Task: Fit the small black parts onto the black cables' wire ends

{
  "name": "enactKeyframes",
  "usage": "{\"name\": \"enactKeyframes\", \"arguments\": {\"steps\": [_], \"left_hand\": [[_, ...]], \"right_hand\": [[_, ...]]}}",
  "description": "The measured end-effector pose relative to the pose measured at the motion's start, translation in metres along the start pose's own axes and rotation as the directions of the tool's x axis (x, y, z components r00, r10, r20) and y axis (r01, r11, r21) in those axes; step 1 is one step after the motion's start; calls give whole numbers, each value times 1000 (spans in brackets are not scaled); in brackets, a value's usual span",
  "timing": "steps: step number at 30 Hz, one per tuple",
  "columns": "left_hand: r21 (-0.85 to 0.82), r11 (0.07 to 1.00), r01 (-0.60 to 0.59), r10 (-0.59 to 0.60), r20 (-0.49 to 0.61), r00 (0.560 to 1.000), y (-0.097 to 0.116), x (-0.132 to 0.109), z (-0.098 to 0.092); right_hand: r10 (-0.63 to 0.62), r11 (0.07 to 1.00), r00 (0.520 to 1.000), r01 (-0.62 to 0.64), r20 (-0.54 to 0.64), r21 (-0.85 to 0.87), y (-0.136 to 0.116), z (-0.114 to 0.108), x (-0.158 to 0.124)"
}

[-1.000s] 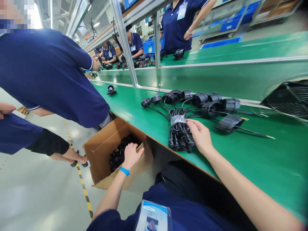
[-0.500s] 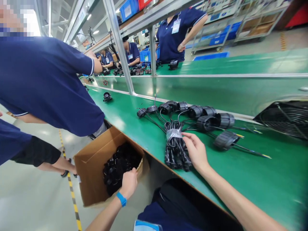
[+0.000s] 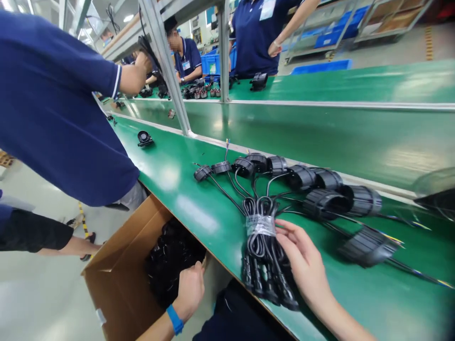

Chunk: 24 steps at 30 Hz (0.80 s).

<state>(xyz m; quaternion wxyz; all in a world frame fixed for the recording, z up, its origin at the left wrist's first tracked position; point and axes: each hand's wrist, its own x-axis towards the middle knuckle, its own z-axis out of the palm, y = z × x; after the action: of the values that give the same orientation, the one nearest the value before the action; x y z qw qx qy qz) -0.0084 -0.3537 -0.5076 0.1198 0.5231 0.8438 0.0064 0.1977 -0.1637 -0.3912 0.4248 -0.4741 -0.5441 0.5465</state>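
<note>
My left hand, with a blue wristband, reaches down into an open cardboard box and rests on a heap of black moulded parts. Its fingers are hidden among them. My right hand lies on the green bench top, fingertips against a taped bundle of black cables. Several ribbed black plastic housings fan out behind the bundle, their thin wires spreading across the bench.
A co-worker in a navy polo stands at the left, beside the box. A single black housing sits farther along the bench. A metal upright stands behind it, with a second green bench and more workers beyond. A round fan guard sits at the right.
The view has tilted and shifted, so the box now sits lower in the picture. My right hand's fingertips have closed in on the bundle, and the co-worker's forearm has lifted.
</note>
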Motion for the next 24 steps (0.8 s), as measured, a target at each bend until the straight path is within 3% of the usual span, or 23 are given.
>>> {"name": "enactKeyframes", "arguments": {"steps": [4,9,12,15,17,19,21,22,24], "left_hand": [[-33,996,-88,86,-62,994,-7,-5,6],[-33,979,-200,194,-135,972,-7,-21,23],[-11,977,-211,204,-204,958,-9,-29,21],[-24,977,-214,193,-342,920,-13,-32,-9],[-123,950,-287,190,-500,845,-8,-31,-43],[-326,848,-418,138,-627,767,9,-25,-82],[-499,705,-504,149,-590,793,37,-16,-116],[-519,674,-526,222,-537,814,54,-10,-128],[-473,675,-566,333,-489,806,86,0,-143]], "right_hand": [[196,971,979,-187,47,-151,-14,-5,6],[237,902,968,-186,86,-390,-19,-1,7],[249,869,967,-198,55,-454,-22,-1,7],[313,897,948,-277,52,-343,-30,-1,9],[354,911,934,-332,53,-245,-36,2,9],[376,917,926,-365,41,-160,-41,11,6],[372,926,927,-367,47,-87,-44,21,0],[365,931,929,-361,65,-56,-46,26,-4],[344,938,933,-345,104,0,-48,31,-12]]}}
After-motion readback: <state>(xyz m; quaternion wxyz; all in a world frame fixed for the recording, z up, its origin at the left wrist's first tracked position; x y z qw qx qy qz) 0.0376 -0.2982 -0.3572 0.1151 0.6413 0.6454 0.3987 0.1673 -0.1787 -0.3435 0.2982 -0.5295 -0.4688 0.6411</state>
